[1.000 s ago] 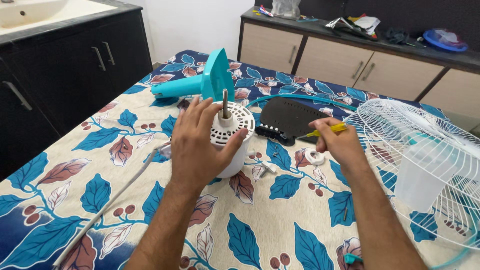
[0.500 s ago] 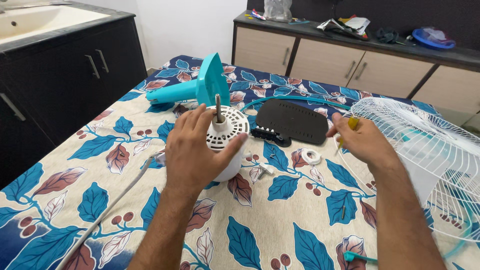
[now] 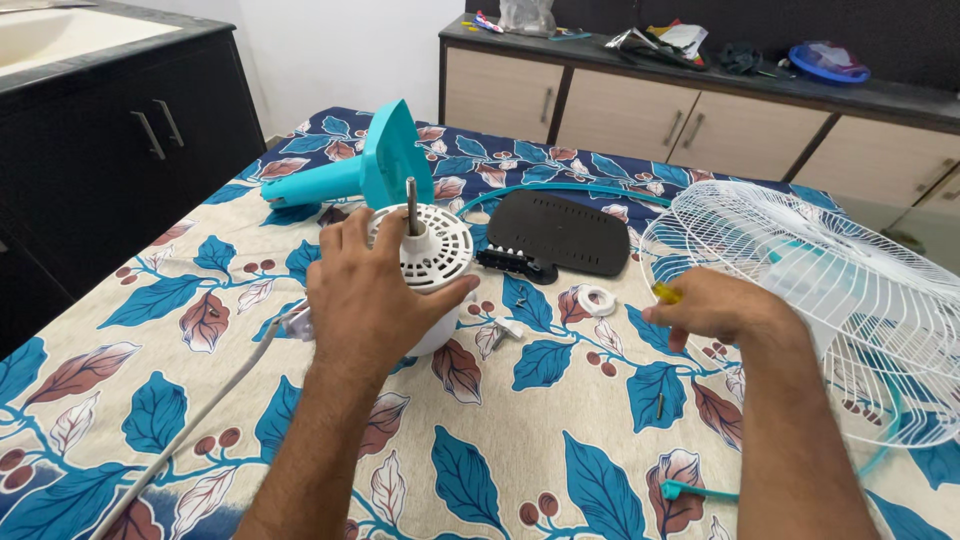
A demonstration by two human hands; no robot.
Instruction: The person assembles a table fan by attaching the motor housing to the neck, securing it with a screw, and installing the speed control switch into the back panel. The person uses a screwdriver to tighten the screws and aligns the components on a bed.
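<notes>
The right hand [image 3: 715, 308] hides most of the yellow tool [image 3: 667, 293].

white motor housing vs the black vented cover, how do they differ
The white round plastic motor housing stands upright with a metal shaft on top; the flat black vented plastic cover lies flat. The left hand grips the housing; nothing touches the cover. Both have vent slots and sit on the leaf-patterned cloth.

head-worn view, down, close over bed

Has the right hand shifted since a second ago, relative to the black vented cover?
Yes. The right hand, gripping a yellow-handled tool, has drawn back from beside the black vented cover toward the person, lower and nearer the white wire guard.
</notes>
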